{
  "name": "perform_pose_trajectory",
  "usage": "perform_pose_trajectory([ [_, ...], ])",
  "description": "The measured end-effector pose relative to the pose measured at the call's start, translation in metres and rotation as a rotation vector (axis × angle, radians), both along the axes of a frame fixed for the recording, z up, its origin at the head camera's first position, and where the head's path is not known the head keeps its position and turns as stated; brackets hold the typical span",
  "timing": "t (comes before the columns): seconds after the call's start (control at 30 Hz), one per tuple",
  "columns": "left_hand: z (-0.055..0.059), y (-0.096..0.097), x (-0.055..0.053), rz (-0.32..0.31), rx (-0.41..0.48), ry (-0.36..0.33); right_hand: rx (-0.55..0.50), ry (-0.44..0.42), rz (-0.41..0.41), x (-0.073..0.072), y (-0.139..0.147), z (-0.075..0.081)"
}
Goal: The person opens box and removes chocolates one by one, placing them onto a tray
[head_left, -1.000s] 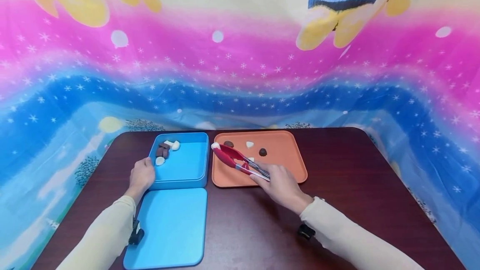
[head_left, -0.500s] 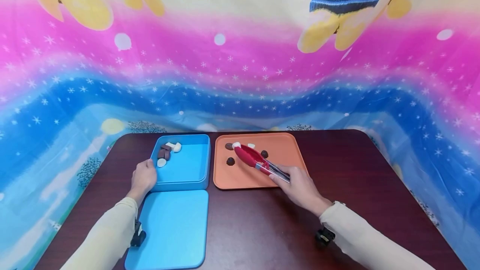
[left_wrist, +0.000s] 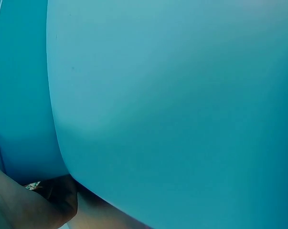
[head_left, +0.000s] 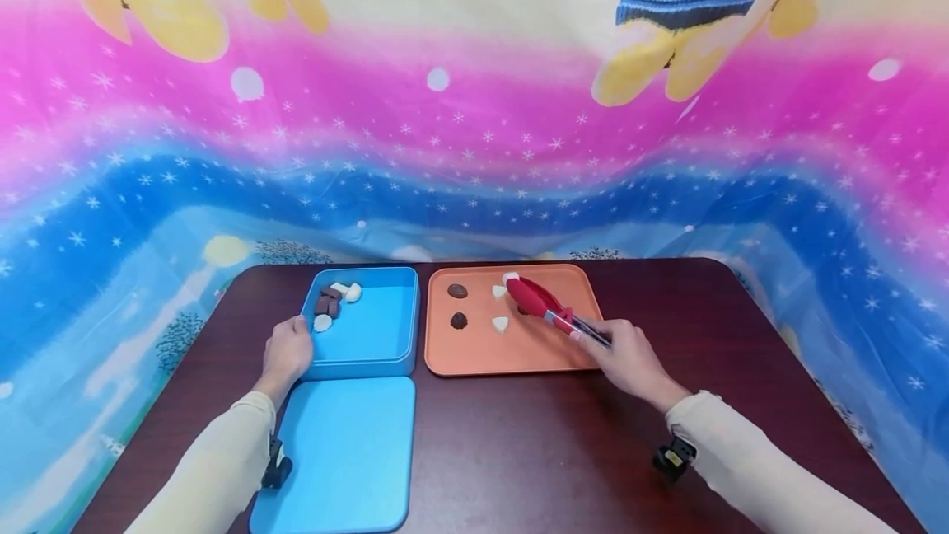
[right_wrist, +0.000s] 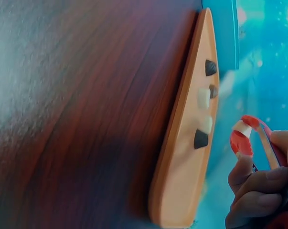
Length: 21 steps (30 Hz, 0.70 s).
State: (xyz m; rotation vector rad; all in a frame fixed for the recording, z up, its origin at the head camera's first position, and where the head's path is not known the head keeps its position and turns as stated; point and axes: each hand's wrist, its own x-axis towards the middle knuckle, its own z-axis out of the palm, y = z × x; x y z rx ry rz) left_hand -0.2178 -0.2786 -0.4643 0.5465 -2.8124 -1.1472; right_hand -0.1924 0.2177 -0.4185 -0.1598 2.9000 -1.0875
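Observation:
My right hand [head_left: 633, 359] holds a pair of red-tipped metal tongs [head_left: 544, 307] above the orange tray [head_left: 474, 357]. Between the tong tips is a small white chocolate piece [right_wrist: 242, 128]. On the tray lie two dark chocolates [head_left: 457, 291] at the left and two white pieces [head_left: 500, 324] in the middle; another dark one [right_wrist: 201, 139] is mostly behind the tongs in the head view. My left hand [head_left: 287, 350] grips the left wall of an uncovered blue box [head_left: 371, 367]. Brown chocolate pieces [head_left: 328, 303] and several white ones [head_left: 352, 292] sit at the box's left side.
A flat blue lid [head_left: 341, 452] lies on the dark wooden table [head_left: 504, 452] in front of the box. Box and tray stand side by side with a narrow gap. A printed cloth [head_left: 474, 155] hangs behind and around the table.
My right hand has carried the tongs and the white piece rightward, from the tray's left edge to above its right half. My left hand stays on the box.

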Motion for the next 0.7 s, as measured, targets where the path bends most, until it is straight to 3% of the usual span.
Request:
perform_pose_trajectory([
  [0.33,0.0,0.001,0.0,0.002,-0.004,-0.007,-0.028,-0.065,-0.034,-0.019,0.022,-0.014],
  [0.7,0.0,0.001,-0.001,0.001,-0.002,-0.008,-0.014,-0.114,-0.042,-0.026,0.027,-0.02],
])
